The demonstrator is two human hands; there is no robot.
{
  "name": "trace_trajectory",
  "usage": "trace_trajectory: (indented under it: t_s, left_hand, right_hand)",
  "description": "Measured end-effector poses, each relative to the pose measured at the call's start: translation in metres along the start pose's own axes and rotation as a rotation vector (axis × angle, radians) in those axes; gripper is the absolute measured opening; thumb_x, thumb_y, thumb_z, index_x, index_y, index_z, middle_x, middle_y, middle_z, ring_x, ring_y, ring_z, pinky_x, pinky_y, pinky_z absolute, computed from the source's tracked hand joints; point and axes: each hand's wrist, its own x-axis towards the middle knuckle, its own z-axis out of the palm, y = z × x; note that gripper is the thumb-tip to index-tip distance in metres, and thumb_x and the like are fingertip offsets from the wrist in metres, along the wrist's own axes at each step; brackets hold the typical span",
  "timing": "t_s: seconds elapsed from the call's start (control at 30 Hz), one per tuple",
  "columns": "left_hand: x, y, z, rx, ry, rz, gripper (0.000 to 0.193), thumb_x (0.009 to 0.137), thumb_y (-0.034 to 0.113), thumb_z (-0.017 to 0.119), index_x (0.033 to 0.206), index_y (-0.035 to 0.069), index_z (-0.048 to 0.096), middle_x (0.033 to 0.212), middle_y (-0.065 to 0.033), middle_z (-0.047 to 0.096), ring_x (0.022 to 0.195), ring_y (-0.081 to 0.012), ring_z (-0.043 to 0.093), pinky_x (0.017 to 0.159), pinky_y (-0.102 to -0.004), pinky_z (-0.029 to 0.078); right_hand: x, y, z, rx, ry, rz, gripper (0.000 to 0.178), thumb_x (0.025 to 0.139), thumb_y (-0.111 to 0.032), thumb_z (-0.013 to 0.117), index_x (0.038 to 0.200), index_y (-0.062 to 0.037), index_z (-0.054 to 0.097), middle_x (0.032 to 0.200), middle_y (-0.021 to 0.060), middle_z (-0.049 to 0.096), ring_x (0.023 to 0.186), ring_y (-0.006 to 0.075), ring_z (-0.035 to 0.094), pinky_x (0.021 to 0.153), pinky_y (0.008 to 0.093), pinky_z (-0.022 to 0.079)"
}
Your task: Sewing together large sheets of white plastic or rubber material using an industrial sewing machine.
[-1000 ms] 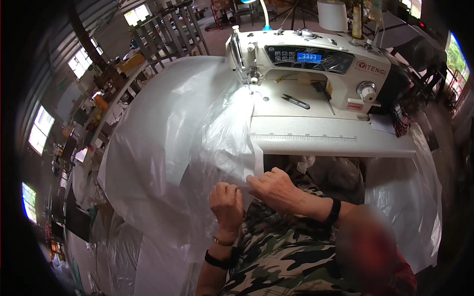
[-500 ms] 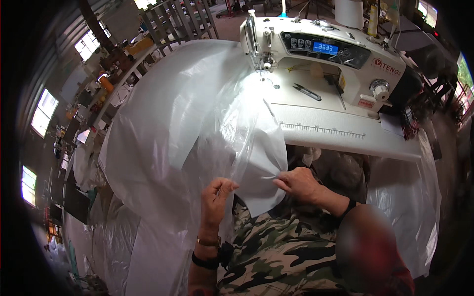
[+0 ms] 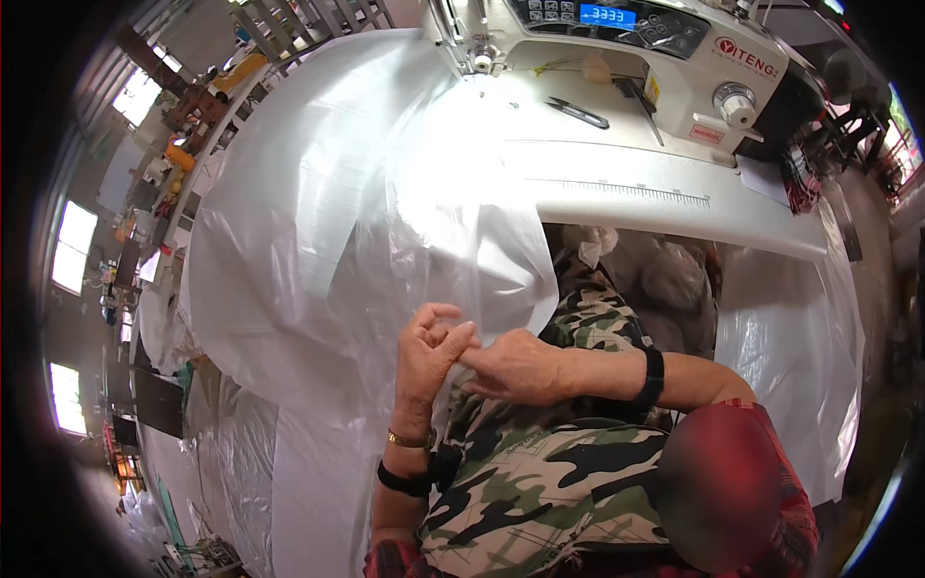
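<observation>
Left hand [image 3: 424, 361]: your fingers are loosely curled, the thumb meeting the right fingertips; I cannot tell whether they pinch anything.
Right hand [image 3: 525, 368]: your fingers are bent in together against the left thumb; any grip on plastic cannot be told.
White sheet [image 3: 279, 222]: spreads beyond your fingers and to their left, up under the machine head.
Clear film [image 3: 409, 275]: lies over that sheet, just beyond your left fingertips.
Sewing machine [image 3: 674, 96]: well beyond your fingers, rightward.
Snips [image 3: 578, 114]: on its bed, beyond your right hand.
</observation>
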Motion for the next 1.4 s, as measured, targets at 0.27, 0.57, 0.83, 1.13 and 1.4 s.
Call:
trace_trajectory:
  t_s: [0.27,0.57,0.83,1.13,1.4]
  left_hand:
    - [-0.005,-0.006,0.005,0.121,0.106,0.141,0.024,0.107,0.021,0.041,0.104,0.0,0.052,0.07,-0.0096,0.066,0.061,-0.0132,0.064,0.058,-0.0253,0.053]
    - [0.001,0.028,0.02,0.788,0.345,0.8,0.006,0.093,0.001,0.06,0.089,-0.001,0.062,0.072,-0.0071,0.057,0.062,-0.0145,0.051,0.059,-0.0291,0.042]
    - [-0.008,0.051,0.032,0.496,0.007,0.565,0.002,0.088,-0.001,0.063,0.088,-0.003,0.063,0.072,-0.0063,0.053,0.06,-0.0127,0.046,0.054,-0.0277,0.037]
    - [-0.015,0.037,0.033,0.556,-0.025,0.464,0.005,0.09,0.001,0.06,0.09,-0.004,0.061,0.071,-0.0108,0.055,0.06,-0.0133,0.048,0.055,-0.0288,0.041]
    - [-0.016,0.025,0.02,0.304,-0.067,0.122,0.012,0.095,0.01,0.061,0.091,-0.002,0.061,0.067,-0.0137,0.053,0.058,-0.0183,0.05,0.056,-0.0319,0.043]
  right_hand:
    - [-0.042,0.044,-0.022,0.121,0.629,0.483,0.026,0.086,-0.026,0.073,0.085,-0.005,0.057,0.065,0.009,0.058,0.058,0.0201,0.058,0.057,0.0342,0.047]
    - [-0.048,0.082,0.009,0.01,0.549,0.58,0.03,0.092,-0.028,0.063,0.089,0.0013,0.057,0.084,0.0138,0.06,0.077,0.0325,0.062,0.073,0.0412,0.049]
    - [-0.041,-0.008,-0.023,0.393,0.178,0.257,0.017,0.093,-0.014,0.059,0.094,0.0036,0.059,0.084,0.017,0.058,0.08,0.0326,0.06,0.074,0.0391,0.049]
    - [-0.039,-0.026,-0.012,0.177,0.161,0.233,0.016,0.088,-0.016,0.063,0.086,-0.0019,0.056,0.071,0.0165,0.059,0.067,0.0379,0.061,0.064,0.0445,0.049]
    - [-0.018,-0.015,0.001,-0.127,0.194,-0.236,0.017,0.082,-0.016,0.067,0.083,-0.0076,0.053,0.07,0.0087,0.058,0.064,0.027,0.059,0.061,0.0348,0.044]
